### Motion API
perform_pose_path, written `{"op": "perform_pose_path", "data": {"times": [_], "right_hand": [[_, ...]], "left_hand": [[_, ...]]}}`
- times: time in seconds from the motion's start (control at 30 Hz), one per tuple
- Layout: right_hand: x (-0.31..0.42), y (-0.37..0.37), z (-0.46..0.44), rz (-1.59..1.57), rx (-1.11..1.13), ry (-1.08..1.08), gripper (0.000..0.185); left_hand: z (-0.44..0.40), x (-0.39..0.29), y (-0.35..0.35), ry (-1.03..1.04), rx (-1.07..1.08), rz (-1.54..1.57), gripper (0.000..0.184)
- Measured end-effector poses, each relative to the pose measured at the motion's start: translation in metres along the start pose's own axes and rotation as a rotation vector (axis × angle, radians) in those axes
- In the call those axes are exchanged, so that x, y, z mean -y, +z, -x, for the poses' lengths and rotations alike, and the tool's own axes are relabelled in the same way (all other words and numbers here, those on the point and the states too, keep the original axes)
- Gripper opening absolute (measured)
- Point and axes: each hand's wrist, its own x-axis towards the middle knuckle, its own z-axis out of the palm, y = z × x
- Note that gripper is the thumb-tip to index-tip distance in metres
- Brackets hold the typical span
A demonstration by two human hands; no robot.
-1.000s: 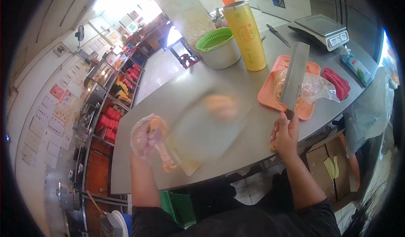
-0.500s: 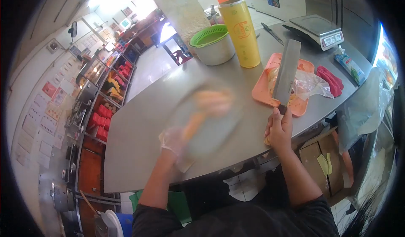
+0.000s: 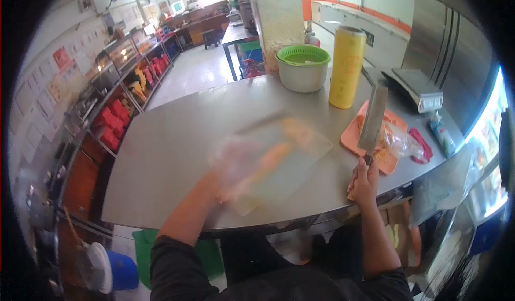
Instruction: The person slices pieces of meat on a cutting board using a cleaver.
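Raw meat (image 3: 274,157) in smeared orange and pink, lying on the pale cutting board (image 3: 292,176) at the middle of the bench (image 3: 161,156), and here's the left hand (image 3: 236,159) right at its left side! That hand wears a clear plastic covering, but it's a blur; I can't tell whether its fingers are spread or pinching the meat. A second meat lump (image 3: 299,134) sits towards the board's far right part.

Over on the right, the right hand (image 3: 363,182) has its fingers wrapped round the dark handle of a cleaver (image 3: 374,120), broad blade pointing away, across the view of the pink tray (image 3: 351,138). Clear plastic (image 3: 399,142) bunches on that tray and spills over its right side, with a red cloth (image 3: 422,144) just beside and a packet (image 3: 443,136) farther right.

Look to the far side: white pot (image 3: 301,80) with a green basket (image 3: 316,56) in its top, tall yellow roll (image 3: 346,68) standing to its right, and a scale (image 3: 417,86) at far right.
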Motion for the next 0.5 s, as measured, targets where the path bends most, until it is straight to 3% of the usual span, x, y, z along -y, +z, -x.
{"op": "perform_pose_path", "data": {"times": [0.03,0.07,0.17,0.27,0.33,0.37,0.43,0.5], "right_hand": [[-0.002,0.001,-0.001,0.028,0.016,-0.015,0.024],[-0.005,0.003,0.000,-0.004,-0.021,-0.016,0.024],[0.000,0.005,0.000,-0.012,-0.026,0.029,0.025],[-0.006,0.003,-0.005,0.005,0.015,-0.023,0.024],[0.000,0.007,-0.002,0.000,-0.023,0.021,0.021],[-0.001,0.007,-0.003,0.008,-0.019,0.023,0.021],[-0.004,0.003,-0.003,-0.027,0.003,-0.022,0.019],[-0.003,0.003,-0.003,-0.006,-0.009,-0.008,0.019]], "left_hand": [[0.005,-0.025,-0.017,0.082,-0.124,-0.061,0.044],[-0.006,-0.013,-0.005,0.072,-0.141,-0.034,0.044],[-0.024,0.014,0.028,0.343,-0.147,0.020,0.040],[-0.019,-0.010,-0.020,0.533,-0.279,-0.105,0.032],[-0.043,-0.038,-0.037,-0.044,0.342,-0.111,0.026],[-0.054,-0.026,-0.026,-0.047,0.342,-0.103,0.026],[-0.075,0.008,0.008,-0.074,0.062,0.005,0.024],[-0.069,0.031,0.001,-0.022,-0.028,-0.070,0.023]]}}
